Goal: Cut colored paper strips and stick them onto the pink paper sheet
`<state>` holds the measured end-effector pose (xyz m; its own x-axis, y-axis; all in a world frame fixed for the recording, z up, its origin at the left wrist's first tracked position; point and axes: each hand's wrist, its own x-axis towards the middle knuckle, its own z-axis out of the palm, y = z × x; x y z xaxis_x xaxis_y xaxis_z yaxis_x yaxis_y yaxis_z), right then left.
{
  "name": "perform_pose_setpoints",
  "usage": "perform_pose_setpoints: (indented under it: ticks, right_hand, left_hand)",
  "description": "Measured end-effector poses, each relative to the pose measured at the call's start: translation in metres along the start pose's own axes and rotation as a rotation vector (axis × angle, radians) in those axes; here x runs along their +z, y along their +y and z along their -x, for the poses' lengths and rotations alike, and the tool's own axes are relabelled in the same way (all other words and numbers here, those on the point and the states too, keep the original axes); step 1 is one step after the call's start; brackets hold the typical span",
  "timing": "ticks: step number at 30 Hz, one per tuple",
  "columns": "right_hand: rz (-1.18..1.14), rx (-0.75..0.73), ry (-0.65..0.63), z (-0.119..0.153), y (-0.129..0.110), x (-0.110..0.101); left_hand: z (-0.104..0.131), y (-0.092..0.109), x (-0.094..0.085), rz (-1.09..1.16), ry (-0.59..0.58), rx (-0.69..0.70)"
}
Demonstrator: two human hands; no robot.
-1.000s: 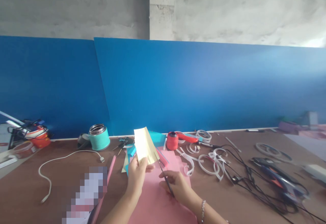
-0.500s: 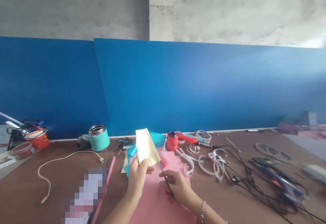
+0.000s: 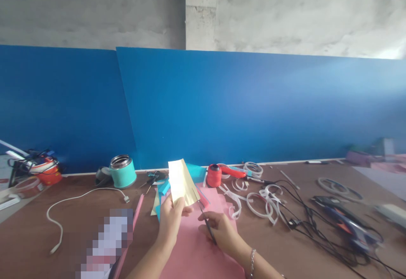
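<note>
Hardly anything had moved since a second earlier: the top of the pale yellow paper (image 3: 180, 181) had shifted slightly rightward, while my left hand (image 3: 171, 216) and right hand (image 3: 219, 230) had all but kept their places. My left thumb and fingers pinched the paper by its near end, so it stretched up and away from that grip, its long axis leaning a little left. My right fingers grasped a slim dark tool (image 3: 209, 229), slanting forward and left towards the paper's lower right corner; whether its tip touched, I couldn't tell. The left hand was nearer the paper.
</note>
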<state>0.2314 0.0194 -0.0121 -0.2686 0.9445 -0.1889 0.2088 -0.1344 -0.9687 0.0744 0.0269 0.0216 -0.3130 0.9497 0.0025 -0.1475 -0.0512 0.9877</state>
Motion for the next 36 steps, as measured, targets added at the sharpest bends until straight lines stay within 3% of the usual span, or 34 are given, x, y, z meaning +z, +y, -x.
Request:
perform_pose_setpoints:
  ticks: [36]
  right_hand:
    - [0.000, -0.043, 0.010, -0.0017, -0.0006, -0.0013]
  left_hand:
    - [0.0049, -0.0050, -0.0003, -0.031, -0.087, -0.008]
